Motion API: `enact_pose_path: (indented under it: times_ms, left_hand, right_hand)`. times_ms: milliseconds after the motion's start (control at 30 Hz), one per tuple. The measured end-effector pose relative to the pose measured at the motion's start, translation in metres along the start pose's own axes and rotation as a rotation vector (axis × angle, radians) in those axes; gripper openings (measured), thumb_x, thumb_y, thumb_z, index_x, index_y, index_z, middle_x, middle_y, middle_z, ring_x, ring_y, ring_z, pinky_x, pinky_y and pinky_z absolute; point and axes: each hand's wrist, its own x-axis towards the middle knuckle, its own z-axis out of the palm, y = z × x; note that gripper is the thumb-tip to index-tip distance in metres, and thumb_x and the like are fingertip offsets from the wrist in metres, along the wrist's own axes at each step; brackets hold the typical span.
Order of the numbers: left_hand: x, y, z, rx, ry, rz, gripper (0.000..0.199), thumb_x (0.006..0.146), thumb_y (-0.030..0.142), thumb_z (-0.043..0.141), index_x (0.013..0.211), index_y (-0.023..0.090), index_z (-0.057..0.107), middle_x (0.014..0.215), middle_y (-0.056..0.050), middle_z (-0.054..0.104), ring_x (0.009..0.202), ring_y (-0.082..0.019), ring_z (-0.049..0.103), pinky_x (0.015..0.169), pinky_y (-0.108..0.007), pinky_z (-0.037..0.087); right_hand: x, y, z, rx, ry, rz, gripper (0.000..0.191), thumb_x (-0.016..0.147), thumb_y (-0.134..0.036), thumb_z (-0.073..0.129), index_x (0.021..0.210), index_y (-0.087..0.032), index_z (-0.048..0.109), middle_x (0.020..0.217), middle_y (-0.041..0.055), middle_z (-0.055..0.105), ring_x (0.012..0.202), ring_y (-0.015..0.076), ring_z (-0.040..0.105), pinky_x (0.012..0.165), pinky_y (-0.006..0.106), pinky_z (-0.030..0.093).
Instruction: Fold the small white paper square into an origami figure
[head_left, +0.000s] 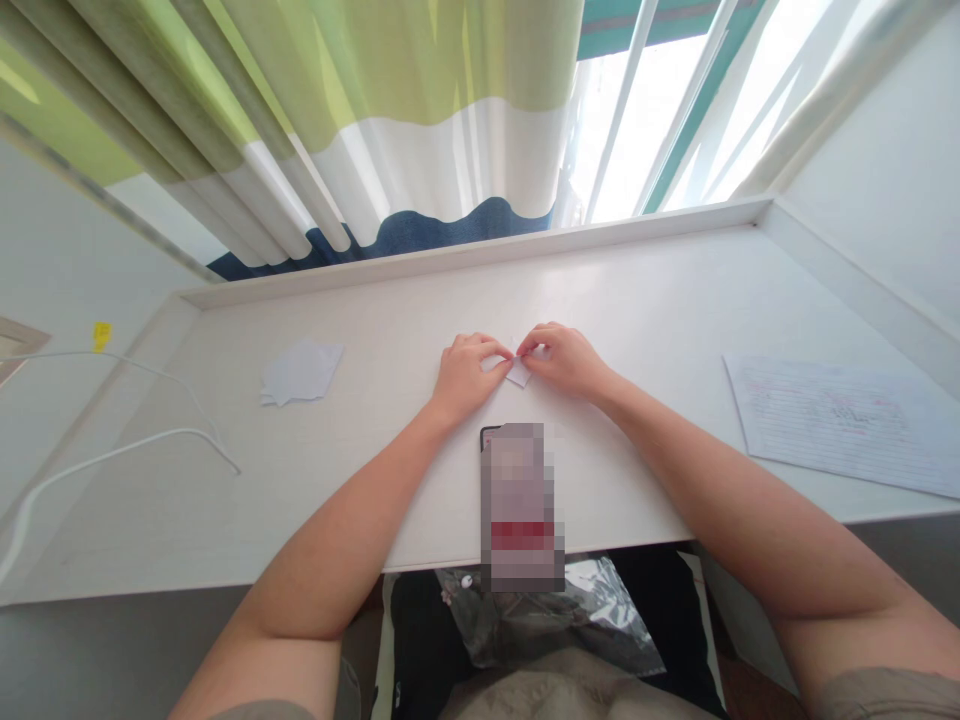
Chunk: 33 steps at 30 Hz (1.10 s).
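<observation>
Mid-frame, the left hand (471, 374) and right hand (564, 358) pinch a small white paper (519, 376), fingers closed on it, partly hiding it; below, pixelation obscures the smartphone (519, 502).

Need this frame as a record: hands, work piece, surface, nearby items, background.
left hand: pinching the small white paper
right hand: pinching the same paper, fingertips close to the left's
surface: white desk
front: smartphone, screen pixelated
left side: loose white paper pieces, white cable
right side: lined paper with writing, text unreadable
background: green, white and blue curtain
</observation>
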Motion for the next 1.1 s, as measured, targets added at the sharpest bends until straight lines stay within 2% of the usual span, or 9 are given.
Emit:
enact_pose_path:
  times_ms: [167, 333, 500, 633, 733, 833, 967, 1100]
  left_hand:
    - [0.001, 0.001, 0.0, -0.002, 0.003, -0.015, 0.01, 0.098, 0.026, 0.074, 0.097, 0.03, 0.084, 0.118, -0.003, 0.082, 0.122, -0.029, 0.067, 0.115, -0.051, 0.05]
    - [0.002, 0.003, 0.0, -0.003, 0.006, -0.06, 0.011, 0.098, 0.025, 0.072, 0.096, 0.028, 0.083, 0.12, -0.004, 0.082, 0.125, -0.029, 0.067, 0.116, -0.051, 0.05]
    - [0.003, 0.004, -0.001, 0.011, -0.011, -0.074, 0.015, 0.098, 0.024, 0.07, 0.1, 0.029, 0.084, 0.121, -0.004, 0.082, 0.125, -0.03, 0.066, 0.116, -0.05, 0.049]
    - [0.003, 0.002, 0.0, 0.021, -0.017, -0.058, 0.02, 0.098, 0.024, 0.069, 0.109, 0.031, 0.084, 0.121, -0.003, 0.081, 0.123, -0.03, 0.066, 0.115, -0.05, 0.05]
    - [0.003, 0.001, 0.0, 0.021, -0.009, -0.046, 0.018, 0.098, 0.024, 0.069, 0.105, 0.031, 0.084, 0.12, -0.003, 0.081, 0.122, -0.029, 0.066, 0.114, -0.05, 0.051]
    - [0.005, -0.001, 0.0, -0.001, -0.007, -0.047, 0.017, 0.096, 0.024, 0.069, 0.101, 0.03, 0.084, 0.12, -0.003, 0.082, 0.124, -0.03, 0.066, 0.116, -0.052, 0.05]
    - [0.007, -0.004, -0.002, -0.043, -0.04, -0.041, 0.016, 0.095, 0.027, 0.071, 0.1, 0.032, 0.085, 0.121, -0.001, 0.082, 0.125, -0.031, 0.067, 0.116, -0.053, 0.051]
    - [0.005, -0.005, -0.003, -0.008, -0.019, 0.009, 0.016, 0.097, 0.024, 0.069, 0.099, 0.031, 0.084, 0.119, -0.002, 0.083, 0.123, -0.029, 0.068, 0.115, -0.051, 0.051]
  right_hand:
    - [0.0, 0.003, 0.0, 0.013, -0.006, 0.009, 0.022, 0.083, -0.007, 0.067, 0.086, -0.023, 0.082, 0.095, 0.0049, 0.083, 0.094, 0.0242, 0.072, 0.09, 0.036, 0.054]
    - [-0.001, 0.008, 0.0, 0.049, 0.004, -0.002, 0.021, 0.084, -0.009, 0.068, 0.089, -0.023, 0.083, 0.106, 0.0077, 0.082, 0.102, 0.0257, 0.073, 0.095, 0.039, 0.056]
    - [-0.002, 0.012, -0.005, 0.079, -0.055, -0.044, 0.019, 0.085, -0.013, 0.07, 0.093, -0.024, 0.084, 0.112, 0.0082, 0.081, 0.11, 0.0277, 0.072, 0.104, 0.043, 0.055]
    - [-0.002, 0.008, -0.002, 0.06, -0.029, -0.011, 0.013, 0.086, -0.017, 0.072, 0.088, -0.024, 0.083, 0.108, 0.008, 0.08, 0.108, 0.0278, 0.071, 0.103, 0.044, 0.054]
    - [0.0, 0.003, 0.002, 0.017, 0.001, 0.014, 0.011, 0.087, -0.019, 0.073, 0.082, -0.024, 0.081, 0.102, 0.0079, 0.08, 0.105, 0.0279, 0.069, 0.099, 0.043, 0.053]
    - [0.002, -0.001, 0.003, -0.039, 0.001, 0.0, 0.012, 0.088, -0.017, 0.071, 0.084, -0.024, 0.08, 0.098, 0.008, 0.079, 0.102, 0.0282, 0.068, 0.095, 0.042, 0.052]
    - [0.004, -0.001, 0.001, -0.104, -0.026, -0.054, 0.011, 0.089, -0.017, 0.07, 0.086, -0.024, 0.078, 0.098, 0.0078, 0.079, 0.099, 0.0284, 0.067, 0.092, 0.042, 0.05]
    - [0.001, 0.004, -0.005, -0.044, -0.099, -0.114, 0.014, 0.092, -0.017, 0.066, 0.088, -0.024, 0.078, 0.101, 0.007, 0.08, 0.101, 0.027, 0.069, 0.095, 0.042, 0.052]
